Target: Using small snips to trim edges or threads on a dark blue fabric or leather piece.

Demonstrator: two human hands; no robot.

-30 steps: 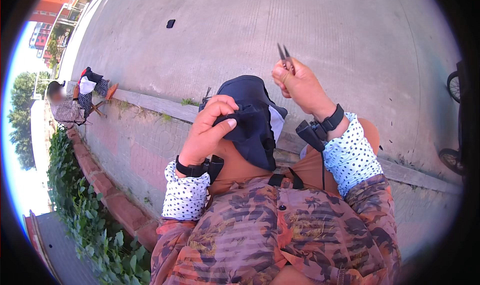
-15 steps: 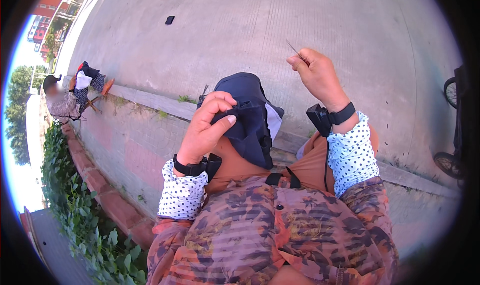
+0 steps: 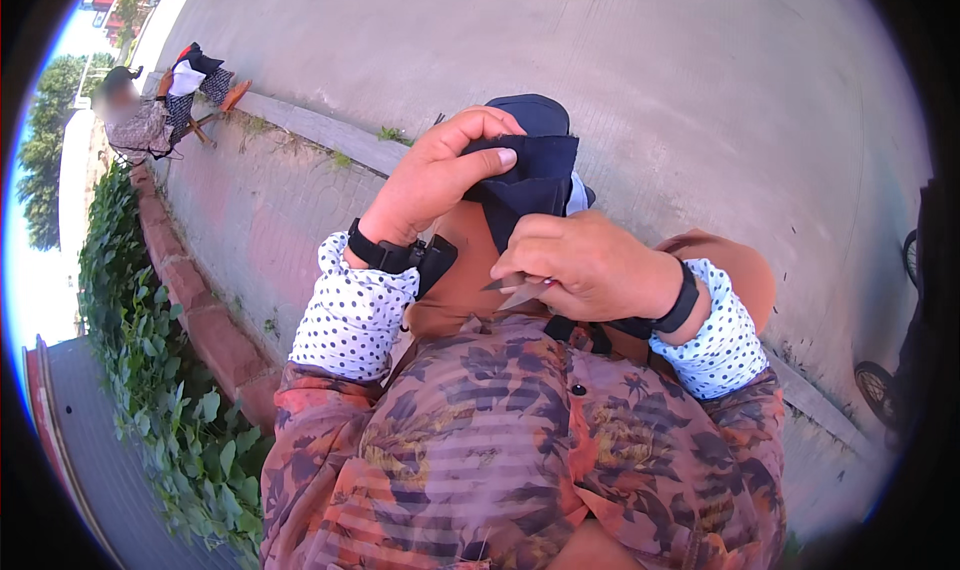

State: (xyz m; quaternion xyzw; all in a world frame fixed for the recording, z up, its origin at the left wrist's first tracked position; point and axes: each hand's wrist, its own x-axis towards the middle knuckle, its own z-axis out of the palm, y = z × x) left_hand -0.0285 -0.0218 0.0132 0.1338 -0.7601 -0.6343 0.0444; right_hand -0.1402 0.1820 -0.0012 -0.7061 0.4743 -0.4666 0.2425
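Observation:
My left hand [image 3: 440, 175] pinches the upper edge of a dark navy cloth piece [image 3: 550, 160] between thumb and fingers. The cloth lies over my thighs, with a white part [image 3: 577, 194] showing at its right side. Curled in front of the lower edge of the cloth is my right hand [image 3: 595, 265]. Out of its fist, toward the left, stick the two pointed blades of small thread snips [image 3: 522, 295], spread apart; their handle is hidden in the palm. Whether the right fingers also touch the cloth, I cannot tell.
A person [image 3: 140, 120] sits on a low stool at the far left with dark and white cloth on the lap. A kerb [image 3: 330, 135] crosses the paving. Leafy plants [image 3: 170, 410] grow behind a reddish brick edging [image 3: 215, 330]. A wheeled frame [image 3: 908, 320] stands at right.
My right hand has come down and left from its raised place to the cloth, its snips now pointing left. My left hand has lifted the cloth edge a little and spread it. The view has shifted.

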